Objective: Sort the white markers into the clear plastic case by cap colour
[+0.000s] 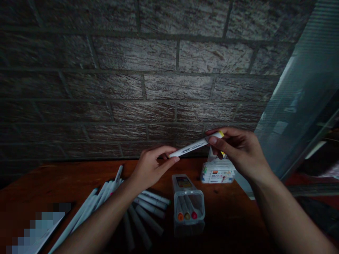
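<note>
A white marker (194, 145) with a yellow end is held up at a slant above the table, in front of the wall. My left hand (155, 164) pinches its lower left end between thumb and fingers. Its upper right end, near the yellow tip, sits in the grip of my right hand (239, 150). Below lies a clear plastic case (202, 206) on its side, its mouth toward me. Inside are three markers with orange, olive-yellow and red ends (187, 215). Many loose white markers (150, 206) lie fanned out under and beside my left forearm.
Behind the right hand stands a closed clear box (218, 173) with a printed label. The wooden table (53, 176) meets a stone-block wall (159, 84). A pale translucent panel (291, 95) rises at the right. A pixelated flat object (45, 233) lies at the lower left.
</note>
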Available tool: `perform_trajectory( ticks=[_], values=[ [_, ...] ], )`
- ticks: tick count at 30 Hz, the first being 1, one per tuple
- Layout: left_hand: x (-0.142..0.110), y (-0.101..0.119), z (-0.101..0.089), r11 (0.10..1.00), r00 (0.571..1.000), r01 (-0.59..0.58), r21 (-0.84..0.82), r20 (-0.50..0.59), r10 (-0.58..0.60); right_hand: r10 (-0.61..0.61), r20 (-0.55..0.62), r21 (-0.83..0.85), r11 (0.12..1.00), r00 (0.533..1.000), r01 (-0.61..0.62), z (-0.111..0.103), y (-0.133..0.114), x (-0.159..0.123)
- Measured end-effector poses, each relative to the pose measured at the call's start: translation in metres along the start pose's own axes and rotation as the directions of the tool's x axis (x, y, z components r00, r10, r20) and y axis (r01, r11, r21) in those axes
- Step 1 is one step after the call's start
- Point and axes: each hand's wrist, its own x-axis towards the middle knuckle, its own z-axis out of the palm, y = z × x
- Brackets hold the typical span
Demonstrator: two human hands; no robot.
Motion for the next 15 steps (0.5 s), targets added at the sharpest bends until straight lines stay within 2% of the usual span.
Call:
perform_trajectory(
  ticks=[6,15],
  values=[
    [0.002,0.002,0.0,0.998,0.995,-0.038,-0.046,-0.094,0.034,-0.005,0.052,-0.048,0.999,0.999,0.008,-0.007,-0.007,-0.002],
    [0.0,0.01,-0.003,0.99,0.998,0.009,-0.142,-0.06,-0.017,-0.037,0.096,-0.119,0.992,0.995,0.048,-0.021,-0.013,-0.007]
  ],
)
